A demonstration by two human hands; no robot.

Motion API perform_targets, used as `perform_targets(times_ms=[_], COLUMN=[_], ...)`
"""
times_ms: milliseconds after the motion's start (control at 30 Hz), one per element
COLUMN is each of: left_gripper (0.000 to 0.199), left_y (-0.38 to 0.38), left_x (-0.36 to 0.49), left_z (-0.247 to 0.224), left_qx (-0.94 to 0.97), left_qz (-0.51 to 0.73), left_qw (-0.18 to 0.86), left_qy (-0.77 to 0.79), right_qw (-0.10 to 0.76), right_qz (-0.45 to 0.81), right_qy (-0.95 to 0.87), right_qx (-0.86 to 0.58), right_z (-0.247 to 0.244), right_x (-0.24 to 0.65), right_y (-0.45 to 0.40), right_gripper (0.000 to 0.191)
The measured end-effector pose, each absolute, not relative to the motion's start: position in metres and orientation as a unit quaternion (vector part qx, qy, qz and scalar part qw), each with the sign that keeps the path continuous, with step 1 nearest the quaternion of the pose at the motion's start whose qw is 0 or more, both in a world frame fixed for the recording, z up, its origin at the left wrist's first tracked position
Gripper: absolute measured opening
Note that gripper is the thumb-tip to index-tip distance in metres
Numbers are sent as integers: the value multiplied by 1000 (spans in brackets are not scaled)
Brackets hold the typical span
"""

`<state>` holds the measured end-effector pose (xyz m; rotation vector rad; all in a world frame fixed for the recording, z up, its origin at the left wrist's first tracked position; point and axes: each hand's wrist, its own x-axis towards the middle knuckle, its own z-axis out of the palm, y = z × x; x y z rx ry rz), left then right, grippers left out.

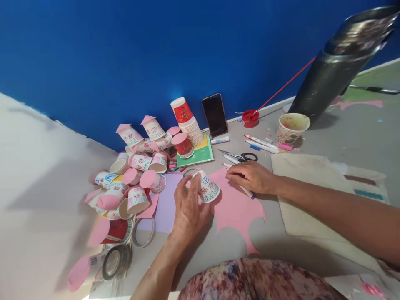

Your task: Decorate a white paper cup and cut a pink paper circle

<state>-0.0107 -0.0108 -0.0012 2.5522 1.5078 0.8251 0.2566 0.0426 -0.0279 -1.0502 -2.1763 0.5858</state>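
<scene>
My left hand (188, 205) is closed around a white paper cup (208, 188) lying tilted, its wide rim toward the right, with a blue window and red and green marks drawn on it. The fingers cover the cup's narrow end. To the right, my right hand (250, 176) rests with curled fingers on the edge of a cut pink paper sheet (239, 212). A white marker (248, 191) with a blue end passes beside and partly beneath that hand; whether the fingers grip it is unclear. Black-handled scissors (242, 156) lie just beyond it.
Decorated cups with pink paper pieces (137, 200) crowd the left side. Behind are stacked cups (191, 127), a phone (215, 114), and a red tape roll (250, 118). A used cup (293, 127), a dark thermos (328, 71) and a cream cloth (300, 200) are at right.
</scene>
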Motion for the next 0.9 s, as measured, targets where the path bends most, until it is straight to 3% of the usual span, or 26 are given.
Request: perform_targets(times_ms=[100, 167, 200, 333, 400, 633, 767, 900], left_gripper=[79, 73, 71, 71, 71, 77, 72, 68], left_y=[-11, -12, -13, -15, -16, -13, 3, 33], left_x=[-15, -16, -16, -14, -14, -17, -9, 3], left_z=[5, 9, 10, 5, -1, -11, -4, -1], left_qx=[795, 762, 744, 707, 734, 850, 875, 874], left_qz=[315, 360, 379, 412, 410, 330, 283, 261], left_qw=[86, 167, 218, 336, 285, 4, -108, -131], left_qy=[511, 512, 506, 466, 460, 411, 377, 388], right_qw=[340, 357, 363, 372, 364, 377, 446, 478], right_qz=[228, 238, 244, 244, 242, 201, 171, 167], right_qy=[-821, -810, -808, -831, -843, -857, -816, -763], right_qx=[-398, -400, -395, -335, -313, -287, -325, -403], right_z=[-28, -25, -24, -19, -18, -20, -22, -18], right_x=[256, 256, 256, 252, 249, 250, 255, 259], right_y=[42, 40, 39, 34, 31, 29, 31, 36], right_gripper=[30, 23, 29, 100, 110, 97, 60, 36])
